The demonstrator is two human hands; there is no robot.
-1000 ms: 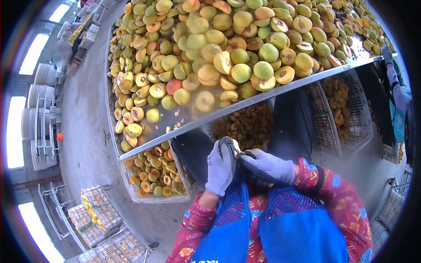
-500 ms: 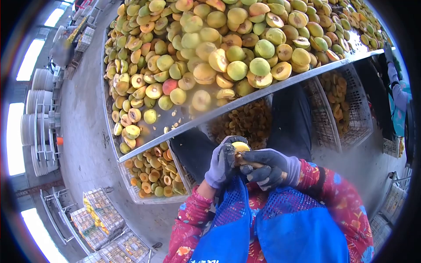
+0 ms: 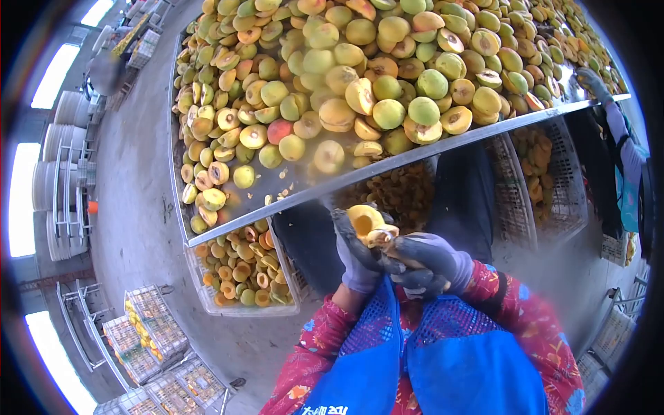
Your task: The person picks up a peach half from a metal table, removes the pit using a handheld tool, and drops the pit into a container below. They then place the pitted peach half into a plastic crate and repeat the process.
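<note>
My left hand (image 3: 356, 252), in a grey and lilac glove, holds a yellow peach half (image 3: 364, 220) with its hollowed cut face showing. My right hand (image 3: 425, 263), gloved alike, is closed around a small tool, mostly hidden, with a tan handle (image 3: 409, 262). At the tool's tip, against the peach half, sits a ragged brownish piece (image 3: 382, 236), which looks like the pit with flesh on it. Just beyond my hands, a heap of halved peaches (image 3: 337, 115) covers the metal table (image 3: 304, 190).
A crate (image 3: 294, 301) of hollowed peach halves stands at lower left. Between my legs lies a pile of brown pits or scraps (image 3: 398, 194). Another crate (image 3: 515, 200) is on the right. A co-worker's gloved hand (image 3: 591, 83) reaches onto the table. Stacked crates (image 3: 155, 325) stand farther left.
My left hand has turned and opened the peach half toward me, so its hollow now shows. The brownish piece has come out at the tool's tip. The co-worker's hand now reaches onto the table.
</note>
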